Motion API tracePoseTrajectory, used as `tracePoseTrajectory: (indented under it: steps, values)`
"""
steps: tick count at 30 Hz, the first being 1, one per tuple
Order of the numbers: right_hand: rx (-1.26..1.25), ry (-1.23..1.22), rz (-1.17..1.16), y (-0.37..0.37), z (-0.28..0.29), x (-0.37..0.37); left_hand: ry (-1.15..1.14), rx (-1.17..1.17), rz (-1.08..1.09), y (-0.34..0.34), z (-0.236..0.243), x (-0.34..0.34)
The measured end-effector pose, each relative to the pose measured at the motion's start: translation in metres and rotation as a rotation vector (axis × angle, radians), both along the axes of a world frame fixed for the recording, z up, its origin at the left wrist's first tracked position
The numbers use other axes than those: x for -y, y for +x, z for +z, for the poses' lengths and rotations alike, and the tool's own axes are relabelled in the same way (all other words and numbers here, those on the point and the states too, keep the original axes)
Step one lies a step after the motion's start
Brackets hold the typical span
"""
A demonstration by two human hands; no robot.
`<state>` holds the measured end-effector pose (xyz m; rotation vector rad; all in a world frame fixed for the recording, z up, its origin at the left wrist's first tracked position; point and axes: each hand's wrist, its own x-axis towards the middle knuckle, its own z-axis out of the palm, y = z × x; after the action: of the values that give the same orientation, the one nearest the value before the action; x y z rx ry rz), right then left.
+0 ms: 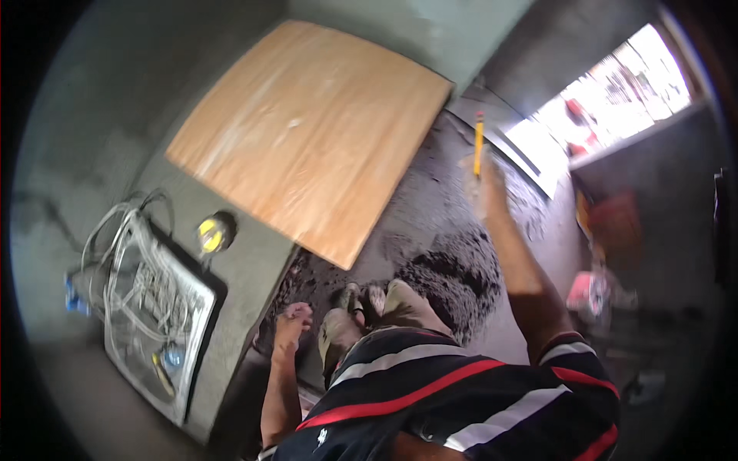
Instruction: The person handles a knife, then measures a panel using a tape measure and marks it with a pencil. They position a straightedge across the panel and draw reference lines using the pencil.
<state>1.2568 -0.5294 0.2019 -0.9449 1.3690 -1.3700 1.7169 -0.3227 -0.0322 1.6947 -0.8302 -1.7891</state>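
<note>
Pencil [478,142] in play here, a skinny yellow stick with a reddish end pointing up, right of centre in the upper half of the frame.

Biggest stuff first: the room's bare grey walls [69,146] look rough and blotchy, with a blown-out bright window [630,88] at upper right. Grey, dull-surfaced ledge [238,284] runs down the left half. A big tan panel [315,138], flat and four-cornered with wood-grain streaks, sits upper centre, its lowest corner poking past the ledge's edge.

Dark, crumbly mound [469,265] is heaped just right of centre. Over at lower left there's a pale-rimmed tray [201,298] full of tangled whitish cables [154,288].

Hands: the right hand [486,184] is closed around the pencil, though it's pretty blurry so I can't swear how each finger sits. Left hand [294,319], lower centre-left, is half open, fingers loosely bent, nothing visible in it.

Smaller still, a rounded yellow-and-black gadget [210,235] sits between tray and panel.
</note>
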Motion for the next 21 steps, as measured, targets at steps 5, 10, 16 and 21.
tracePoseTrajectory:
  steps: [5, 10, 16, 21]
  values:
    - [-0.315, 0.110, -0.061, -0.022, -0.093, -0.086, -0.069, 0.144, -0.043, -0.014, -0.006, 0.006]
    - [-0.607, -0.009, 0.042, -0.031, -0.133, -0.188, 0.241, 0.355, -0.365, 0.012, -0.101, -0.047]
    - [-0.661, 0.141, -0.030, -0.103, -0.145, -0.337, 0.317, 0.670, -0.737, 0.040, -0.129, -0.106]
    - [-0.553, 0.317, -0.235, -0.171, -0.184, -0.463, 0.064, 0.602, -0.654, -0.033, -0.123, -0.144]
